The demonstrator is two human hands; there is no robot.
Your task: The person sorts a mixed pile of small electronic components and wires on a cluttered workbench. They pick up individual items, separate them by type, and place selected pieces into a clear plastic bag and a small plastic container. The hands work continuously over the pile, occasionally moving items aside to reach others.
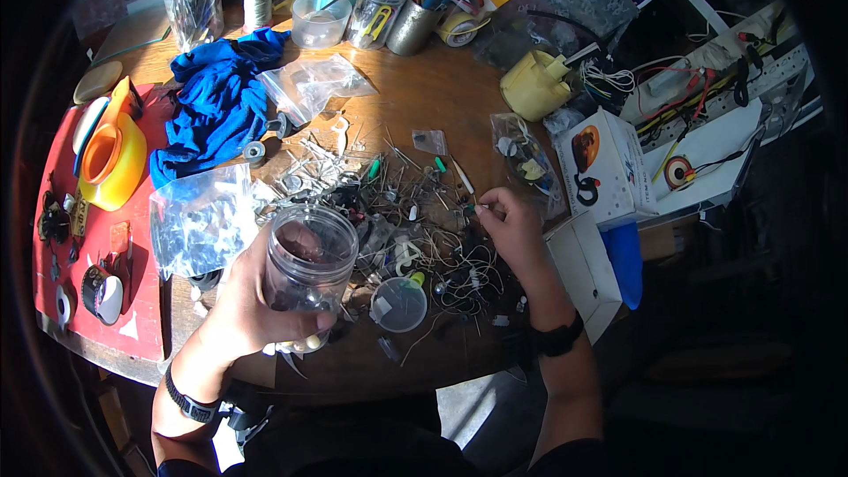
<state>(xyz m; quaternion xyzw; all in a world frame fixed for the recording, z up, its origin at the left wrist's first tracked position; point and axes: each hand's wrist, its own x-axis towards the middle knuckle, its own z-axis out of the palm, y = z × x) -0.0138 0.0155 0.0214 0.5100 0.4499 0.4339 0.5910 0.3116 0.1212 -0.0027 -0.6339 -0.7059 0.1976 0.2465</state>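
Observation:
My left hand is wrapped round a transparent plastic jar, tilted with its open mouth up; a few small things seem to lie at its bottom. Over the right part of a heap of small parts, my right hand has thumb and forefinger pinched together. A bit of green shows at those fingertips, too small to name. In the heap are loose wires, thin metal pins and green pieces. A round transparent lid or shallow cup lies just right of the jar.
At left, a yellow-orange tape dispenser stands on a red board, near a blue cloth and a plastic bag of parts. Tool cups line the back. A white box and a yellow holder stand at right.

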